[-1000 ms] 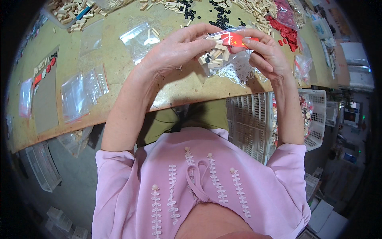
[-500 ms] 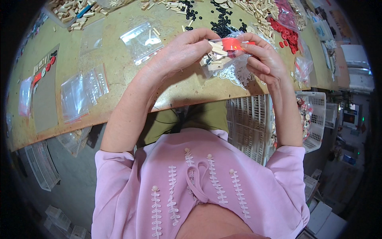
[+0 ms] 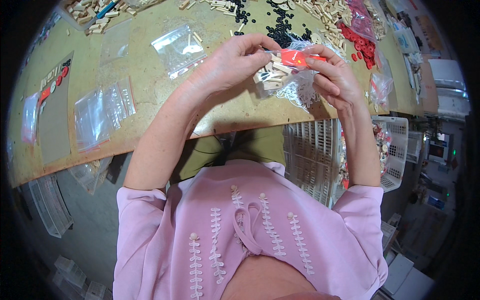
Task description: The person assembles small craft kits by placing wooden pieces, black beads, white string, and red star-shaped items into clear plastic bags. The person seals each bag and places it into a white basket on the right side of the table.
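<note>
Between my two hands, above the table, is a small clear plastic bag (image 3: 272,76) with pale wooden blocks inside. My left hand (image 3: 242,59) pinches the bag's left side between thumb and fingers. At the bag's upper right lies a flat red piece (image 3: 294,58) with a small yellow mark. My right hand (image 3: 330,72) pinches the right end of this red piece and the bag's edge, its lower fingers curled. Whether the red piece sits wholly inside the bag is hard to make out. White cord (image 3: 298,92) lies heaped on the table just beneath the bag.
Black rings (image 3: 282,30), red discs (image 3: 362,47) and wooden pieces (image 3: 325,17) lie along the far side. Clear zip bags (image 3: 92,120) rest at left beside a grey board (image 3: 55,125) with sample parts. White plastic baskets (image 3: 310,155) stand below the table edge at right.
The bag has tilted a little, and the dark pieces at its lower left no longer show. The red piece and my right hand have shifted slightly right. My left hand keeps its pinch.
</note>
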A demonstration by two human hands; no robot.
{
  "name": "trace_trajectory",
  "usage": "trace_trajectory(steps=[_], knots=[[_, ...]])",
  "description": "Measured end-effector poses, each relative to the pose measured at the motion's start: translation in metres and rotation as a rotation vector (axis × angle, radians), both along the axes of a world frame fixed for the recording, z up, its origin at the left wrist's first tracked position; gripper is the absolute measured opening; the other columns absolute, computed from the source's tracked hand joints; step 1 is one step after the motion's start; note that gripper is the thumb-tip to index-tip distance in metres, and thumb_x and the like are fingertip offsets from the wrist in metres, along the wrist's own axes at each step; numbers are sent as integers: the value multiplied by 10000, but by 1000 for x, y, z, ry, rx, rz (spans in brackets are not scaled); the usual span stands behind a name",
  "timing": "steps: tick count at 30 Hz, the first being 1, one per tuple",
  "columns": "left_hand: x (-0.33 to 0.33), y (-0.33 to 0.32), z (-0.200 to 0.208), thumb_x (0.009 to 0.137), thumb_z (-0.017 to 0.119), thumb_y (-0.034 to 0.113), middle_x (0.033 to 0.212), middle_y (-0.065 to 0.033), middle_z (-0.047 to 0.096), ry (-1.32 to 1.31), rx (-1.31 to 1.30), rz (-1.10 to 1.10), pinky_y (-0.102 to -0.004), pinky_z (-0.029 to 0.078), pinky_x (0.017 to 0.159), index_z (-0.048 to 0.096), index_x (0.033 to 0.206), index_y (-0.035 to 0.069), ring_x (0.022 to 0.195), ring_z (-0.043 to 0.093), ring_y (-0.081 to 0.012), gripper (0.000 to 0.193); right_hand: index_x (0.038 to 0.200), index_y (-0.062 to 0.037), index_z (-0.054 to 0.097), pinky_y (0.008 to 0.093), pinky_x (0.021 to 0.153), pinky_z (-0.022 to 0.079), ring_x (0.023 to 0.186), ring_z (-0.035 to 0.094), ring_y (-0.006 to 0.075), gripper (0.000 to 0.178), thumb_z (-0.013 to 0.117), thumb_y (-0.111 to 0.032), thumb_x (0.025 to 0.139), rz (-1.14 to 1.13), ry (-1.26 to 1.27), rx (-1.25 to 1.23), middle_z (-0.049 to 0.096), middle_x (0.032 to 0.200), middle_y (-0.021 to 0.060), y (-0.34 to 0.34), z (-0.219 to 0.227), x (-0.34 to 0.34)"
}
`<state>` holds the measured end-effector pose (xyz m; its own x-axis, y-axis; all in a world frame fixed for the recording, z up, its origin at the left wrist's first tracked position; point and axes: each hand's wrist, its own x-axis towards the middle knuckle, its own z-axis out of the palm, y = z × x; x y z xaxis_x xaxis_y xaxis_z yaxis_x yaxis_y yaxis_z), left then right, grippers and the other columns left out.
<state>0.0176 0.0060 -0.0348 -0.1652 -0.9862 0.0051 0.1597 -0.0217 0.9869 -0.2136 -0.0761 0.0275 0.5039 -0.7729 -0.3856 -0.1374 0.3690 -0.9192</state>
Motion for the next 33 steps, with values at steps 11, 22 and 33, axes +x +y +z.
trace_trajectory(steps=[11,22,33], knots=[[2,3,10,946,538,91,1000,-21,662,55,143,47,-234,486,789,667,1183,11,921,596,-73,281,1215,-6,603,166,382,296,414,383,-23,229,585,-51,991,-93,-227,325,719,942,58,7,-2,6],[-7,6,13,966,621,237,893,-26,672,134,87,42,-251,471,751,699,1082,-1,843,583,-83,277,1168,6,635,169,356,298,403,431,9,212,644,-103,987,115,9,-16,711,900,63,12,-2,8],[-11,1,2,964,698,154,901,-11,671,297,-23,109,-223,487,747,694,1000,27,831,599,-65,132,1112,1,626,174,366,338,418,458,18,233,714,-138,947,101,149,-359,673,813,27,18,16,18]])
